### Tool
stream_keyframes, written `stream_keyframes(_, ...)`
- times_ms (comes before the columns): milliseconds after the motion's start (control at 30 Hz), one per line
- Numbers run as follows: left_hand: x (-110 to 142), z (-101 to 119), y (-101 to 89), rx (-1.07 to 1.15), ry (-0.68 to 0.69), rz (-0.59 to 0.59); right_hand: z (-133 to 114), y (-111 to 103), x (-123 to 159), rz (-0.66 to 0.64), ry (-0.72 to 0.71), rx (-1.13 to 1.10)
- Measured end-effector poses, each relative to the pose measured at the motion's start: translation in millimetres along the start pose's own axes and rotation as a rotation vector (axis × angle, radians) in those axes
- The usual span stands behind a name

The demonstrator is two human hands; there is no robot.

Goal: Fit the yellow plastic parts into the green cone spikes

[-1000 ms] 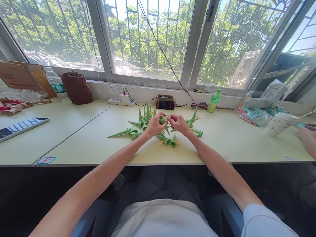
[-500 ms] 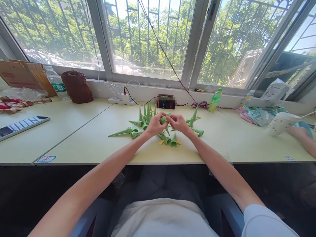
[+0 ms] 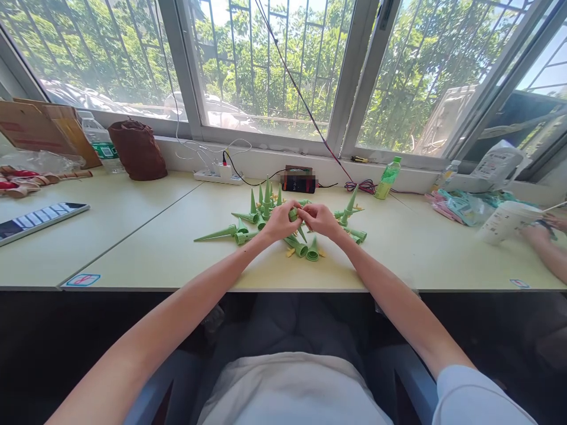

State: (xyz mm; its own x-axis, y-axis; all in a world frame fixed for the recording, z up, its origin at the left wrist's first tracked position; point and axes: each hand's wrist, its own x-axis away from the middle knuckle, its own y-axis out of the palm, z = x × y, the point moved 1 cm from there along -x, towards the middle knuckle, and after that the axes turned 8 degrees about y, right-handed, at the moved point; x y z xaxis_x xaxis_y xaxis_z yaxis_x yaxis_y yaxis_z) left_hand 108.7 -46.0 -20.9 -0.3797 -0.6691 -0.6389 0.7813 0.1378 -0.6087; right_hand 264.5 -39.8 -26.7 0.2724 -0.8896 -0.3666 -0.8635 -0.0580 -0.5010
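Observation:
My left hand (image 3: 283,222) is closed around a green plastic spike (image 3: 293,215), whose rounded end shows between thumb and fingers. Right beside it, my right hand (image 3: 321,221) has its fingertips pinched together against the spike; whatever small part lies in that pinch is hidden. Around both hands lie several more green cone-shaped spikes, some with small yellow pieces. One long spike (image 3: 215,234) points left, an open-ended one (image 3: 312,250) lies nearest me, and another (image 3: 349,206) stands tilted to the right. A yellow piece (image 3: 290,252) is at the front.
Behind the spikes, a phone (image 3: 298,183) leans near the sill, with a power strip (image 3: 218,176) to its left. A green bottle (image 3: 388,178) and a white cup (image 3: 508,222) stand rightward. Another person's hand (image 3: 538,234) is at far right. A tablet (image 3: 42,223) lies left.
My hands stay together at the spike with only slight finger movement. The view has shifted slightly. At far right, the other person's hand has changed position a little.

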Motion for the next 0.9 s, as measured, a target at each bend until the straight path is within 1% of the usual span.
stream_keyframes(367, 0.9, 3.6, -1.3, -0.013, 0.024, -0.01, -4.0, -0.7, 1.3, 0.038, -0.025, 0.105)
stream_keyframes(667, 0.9, 3.1, -1.5, 0.011, 0.027, -0.019, -7.2, -1.2, 3.4, 0.046, -0.019, 0.102)
stream_keyframes(900, 1.0, 1.6, -0.9, 0.015, 0.036, -0.012, -4.5, -0.6, 2.0, 0.046, -0.029, 0.104)
